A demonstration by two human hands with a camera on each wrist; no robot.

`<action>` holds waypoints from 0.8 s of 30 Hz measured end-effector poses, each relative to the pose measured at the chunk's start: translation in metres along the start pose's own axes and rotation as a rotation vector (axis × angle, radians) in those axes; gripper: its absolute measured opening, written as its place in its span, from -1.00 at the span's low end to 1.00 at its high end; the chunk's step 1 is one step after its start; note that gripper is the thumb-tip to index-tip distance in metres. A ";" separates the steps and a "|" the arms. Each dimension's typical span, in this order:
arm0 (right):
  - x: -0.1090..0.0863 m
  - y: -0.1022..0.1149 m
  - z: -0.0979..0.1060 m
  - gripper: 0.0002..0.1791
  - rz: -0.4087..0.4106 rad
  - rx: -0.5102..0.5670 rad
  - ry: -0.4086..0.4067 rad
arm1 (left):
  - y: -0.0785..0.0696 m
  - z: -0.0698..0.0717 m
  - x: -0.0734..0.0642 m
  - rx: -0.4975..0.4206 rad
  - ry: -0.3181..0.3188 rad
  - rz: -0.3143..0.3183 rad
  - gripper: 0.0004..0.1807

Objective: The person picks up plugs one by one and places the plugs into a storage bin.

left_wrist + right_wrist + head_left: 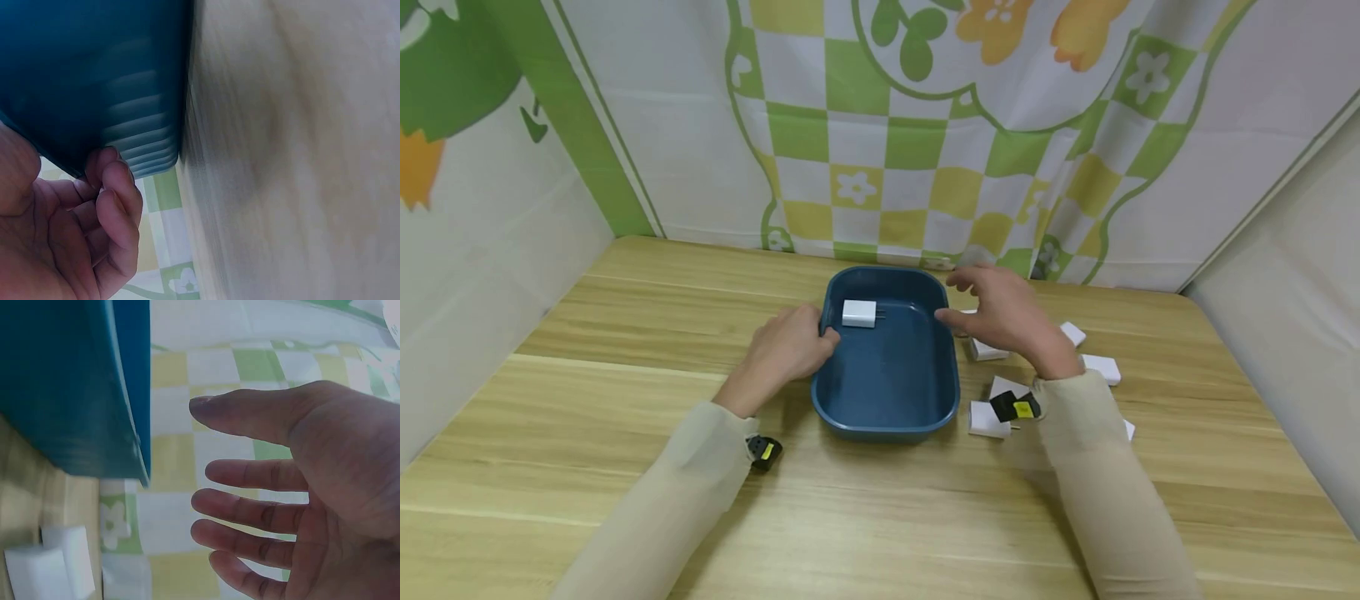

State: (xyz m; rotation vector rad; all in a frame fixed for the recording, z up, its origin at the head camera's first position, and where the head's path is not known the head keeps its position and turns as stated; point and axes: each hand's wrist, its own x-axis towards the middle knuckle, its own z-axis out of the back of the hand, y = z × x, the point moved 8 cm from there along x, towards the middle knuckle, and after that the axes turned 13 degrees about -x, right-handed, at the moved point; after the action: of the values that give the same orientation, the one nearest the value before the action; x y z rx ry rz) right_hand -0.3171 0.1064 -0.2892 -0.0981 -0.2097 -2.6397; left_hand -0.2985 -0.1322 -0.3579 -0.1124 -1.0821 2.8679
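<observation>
A blue plastic tub (886, 430) stands on the wooden table, and one white plug-in charger (858, 313) lies inside it near the far left corner, prongs pointing right. My left hand (786, 346) grips the tub's left rim, thumb over the edge and fingers curled against the ribbed outer wall (140, 119). By the right rim hovers my right hand (1000, 310), fingers spread and nothing in it. In the right wrist view its thumb (244, 412) points toward the tub wall (75, 394), with a gap between them.
Right of the tub, several white chargers lie scattered, among them one near the front (987, 419), one under the right hand (988, 350) and one farther right (1102, 369). Behind the table hangs a checked curtain (917, 183). Pale walls stand at both sides.
</observation>
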 end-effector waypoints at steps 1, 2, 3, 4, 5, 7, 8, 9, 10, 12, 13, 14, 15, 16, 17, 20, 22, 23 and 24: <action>-0.001 -0.004 0.001 -0.44 -0.010 0.005 -0.001 | 0.000 0.000 0.000 -0.002 0.001 -0.003 -0.69; -0.002 -0.008 0.002 -0.44 -0.018 0.006 -0.003 | -0.001 0.000 0.000 -0.004 0.002 -0.005 -0.69; -0.003 -0.012 0.003 -0.45 -0.026 0.007 -0.004 | -0.001 0.000 0.000 -0.006 0.002 -0.007 -0.70; -0.004 -0.016 0.004 -0.46 -0.033 0.011 -0.006 | -0.001 0.000 0.000 -0.006 0.003 -0.008 -0.70; -0.005 -0.019 0.005 -0.47 -0.039 0.013 -0.007 | -0.001 0.000 0.000 -0.006 0.004 -0.008 -0.70; -0.006 -0.025 0.005 -0.47 -0.049 0.017 -0.007 | 0.000 0.000 0.000 -0.006 0.005 -0.006 -0.71; -0.006 -0.027 0.005 -0.47 -0.054 0.018 -0.003 | 0.000 0.000 -0.001 -0.008 0.007 -0.003 -0.71; -0.006 -0.029 0.004 -0.47 -0.056 0.018 0.001 | 0.001 0.000 -0.001 -0.008 0.009 -0.001 -0.71; -0.006 -0.030 0.003 -0.48 -0.058 0.018 0.002 | 0.001 0.000 -0.001 -0.008 0.010 0.001 -0.71; -0.006 -0.033 0.002 -0.47 -0.059 0.015 0.005 | 0.001 0.000 -0.001 -0.009 0.011 0.002 -0.71; -0.006 -0.034 0.002 -0.47 -0.058 0.010 0.007 | 0.001 0.000 -0.001 -0.008 0.012 0.002 -0.71; -0.006 -0.034 0.001 -0.47 -0.057 0.005 0.009 | 0.001 0.000 -0.001 -0.009 0.012 0.003 -0.71; -0.007 -0.035 0.001 -0.47 -0.058 0.003 0.010 | 0.001 0.000 -0.001 -0.008 0.010 0.002 -0.71; -0.007 -0.036 0.002 -0.47 -0.058 -0.002 0.012 | 0.000 0.000 -0.001 -0.008 0.009 0.003 -0.70; -0.007 -0.036 0.002 -0.47 -0.059 -0.008 0.015 | 0.000 0.000 -0.001 -0.009 0.009 0.003 -0.70; -0.008 -0.038 0.000 -0.47 -0.064 -0.025 0.031 | 0.000 -0.001 -0.001 -0.010 0.012 0.006 -0.70; -0.009 -0.039 -0.002 -0.47 -0.062 -0.043 0.044 | 0.000 -0.001 -0.001 -0.012 0.013 0.008 -0.70; -0.009 -0.040 -0.004 -0.47 -0.062 -0.048 0.052 | 0.000 -0.001 0.000 -0.013 0.013 0.009 -0.71; -0.009 -0.040 -0.005 -0.47 -0.057 -0.055 0.058 | 0.001 -0.001 0.000 -0.012 0.012 0.010 -0.71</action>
State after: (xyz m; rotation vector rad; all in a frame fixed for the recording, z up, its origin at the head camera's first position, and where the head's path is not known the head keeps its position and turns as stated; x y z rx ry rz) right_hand -0.3284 0.1450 -0.3006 -0.0338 -0.1222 -2.7018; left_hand -0.2980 -0.1324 -0.3587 -0.1354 -1.1005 2.8655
